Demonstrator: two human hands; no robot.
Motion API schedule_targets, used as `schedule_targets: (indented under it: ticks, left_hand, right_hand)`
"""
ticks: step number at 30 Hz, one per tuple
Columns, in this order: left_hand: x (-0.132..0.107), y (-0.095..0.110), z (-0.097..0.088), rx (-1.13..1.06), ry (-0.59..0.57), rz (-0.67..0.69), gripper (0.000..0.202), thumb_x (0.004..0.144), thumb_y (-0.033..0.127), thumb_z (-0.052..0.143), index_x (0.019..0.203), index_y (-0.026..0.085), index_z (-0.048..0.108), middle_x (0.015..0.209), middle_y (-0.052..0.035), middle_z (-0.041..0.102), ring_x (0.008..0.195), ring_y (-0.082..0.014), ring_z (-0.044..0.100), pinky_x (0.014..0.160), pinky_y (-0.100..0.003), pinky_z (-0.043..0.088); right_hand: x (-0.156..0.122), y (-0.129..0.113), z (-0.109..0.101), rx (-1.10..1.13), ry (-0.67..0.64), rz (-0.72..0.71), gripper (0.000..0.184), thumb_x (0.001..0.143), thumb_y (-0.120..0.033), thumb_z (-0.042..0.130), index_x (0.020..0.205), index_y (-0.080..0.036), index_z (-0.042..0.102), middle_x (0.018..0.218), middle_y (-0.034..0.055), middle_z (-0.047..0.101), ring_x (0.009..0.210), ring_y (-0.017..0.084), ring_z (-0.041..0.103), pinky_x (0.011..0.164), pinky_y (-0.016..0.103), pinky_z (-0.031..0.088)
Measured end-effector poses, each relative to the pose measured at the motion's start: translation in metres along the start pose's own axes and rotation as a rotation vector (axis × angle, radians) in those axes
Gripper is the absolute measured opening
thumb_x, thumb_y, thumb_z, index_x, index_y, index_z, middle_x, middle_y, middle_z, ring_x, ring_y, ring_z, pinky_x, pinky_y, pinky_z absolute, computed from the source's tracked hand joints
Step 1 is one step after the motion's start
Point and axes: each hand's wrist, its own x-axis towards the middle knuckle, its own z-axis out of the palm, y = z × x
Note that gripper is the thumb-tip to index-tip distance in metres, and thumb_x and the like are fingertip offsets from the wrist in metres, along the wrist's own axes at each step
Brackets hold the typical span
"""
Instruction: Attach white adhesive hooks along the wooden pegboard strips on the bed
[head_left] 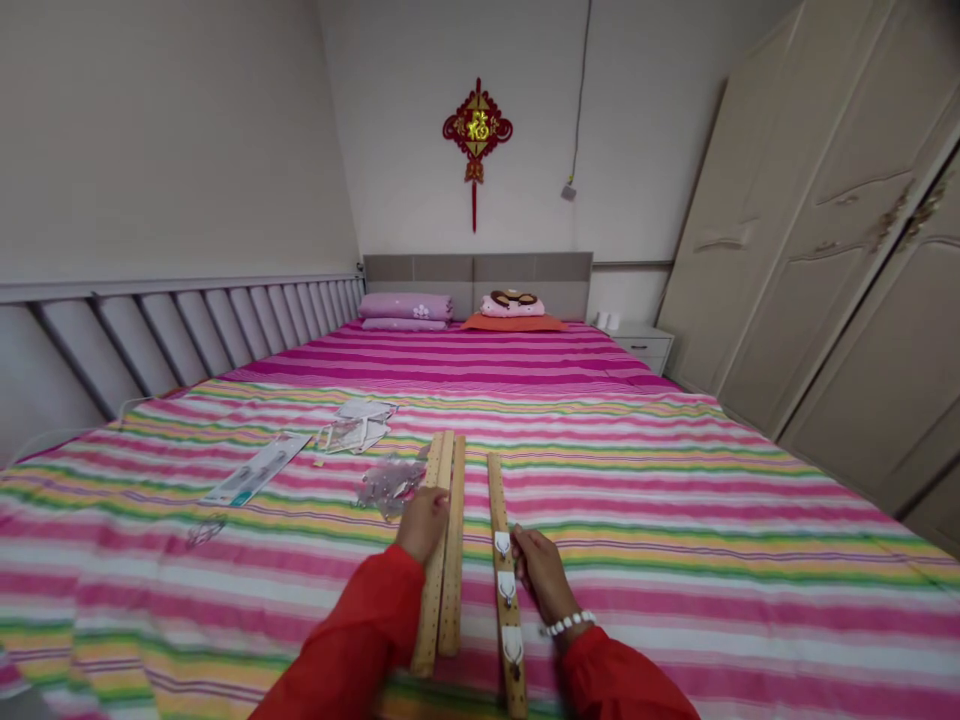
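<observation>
My left hand (pixel 424 522) rests across the pale wooden strips (pixel 451 590) lying side by side, its fingers curled closed; what they hold, if anything, is hidden. Apart from these, to the right, lies another wooden strip (pixel 496 490) bearing several white hooks with metal loops. My right hand (pixel 541 572) wears a white bead bracelet (pixel 570 623). Its bent fingers pinch at the right edge of the farthest white hook (pixel 502 544). Nearer to me on that strip sit a middle hook (pixel 507 588) and a front hook (pixel 512 645).
A crumpled clear plastic bag (pixel 390 482) lies left of the strips. Farther left are white packets (pixel 358 424), a long clear package (pixel 259 468) and small wire-like pieces (pixel 205 530). All rest on a striped bedspread (pixel 675 560). A railing (pixel 225 320) borders the bed's left side.
</observation>
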Motion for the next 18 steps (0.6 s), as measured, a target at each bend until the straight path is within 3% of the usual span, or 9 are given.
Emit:
schedule_targets:
  ticks: [3,6,13,18]
  left_hand:
    - [0.019,-0.026,-0.028,0.178,0.048,-0.022,0.02,0.074,0.008,0.051,0.078,0.014,0.07,0.073,-0.0047,0.063,0.077,-0.0177,0.058,0.075,-0.028,0.044]
    - [0.027,-0.041,-0.04,0.369,0.096,-0.034,0.018,0.075,0.012,0.055,0.082,0.014,0.072,0.079,-0.0074,0.062,0.084,-0.0209,0.059,0.08,-0.032,0.045]
    - [0.026,-0.046,-0.04,0.666,0.042,0.005,0.024,0.079,0.013,0.05,0.082,0.012,0.074,0.092,-0.0139,0.061,0.092,-0.0253,0.059,0.081,-0.035,0.046]
    - [0.026,-0.056,-0.04,0.7,0.055,-0.018,0.028,0.083,0.016,0.045,0.081,0.014,0.073,0.093,-0.0129,0.06,0.092,-0.0247,0.06,0.079,-0.034,0.047]
  right_hand:
    - [0.001,0.001,0.0,0.031,0.005,-0.001,0.043,0.071,-0.06,0.06,0.054,-0.021,0.05,0.03,-0.0077,0.039,0.028,0.007,0.026,0.034,0.024,0.015]
    - [0.002,0.003,0.0,0.037,0.015,-0.02,0.044,0.07,-0.061,0.061,0.054,-0.021,0.05,0.03,-0.0076,0.039,0.028,0.007,0.026,0.034,0.024,0.014]
    - [0.004,0.005,-0.001,0.035,0.012,-0.024,0.045,0.069,-0.063,0.061,0.054,-0.021,0.051,0.029,-0.0072,0.04,0.027,0.007,0.026,0.034,0.024,0.014]
    - [0.003,0.004,-0.001,0.044,0.013,-0.019,0.045,0.068,-0.062,0.061,0.054,-0.021,0.051,0.029,-0.0074,0.04,0.027,0.007,0.026,0.035,0.024,0.013]
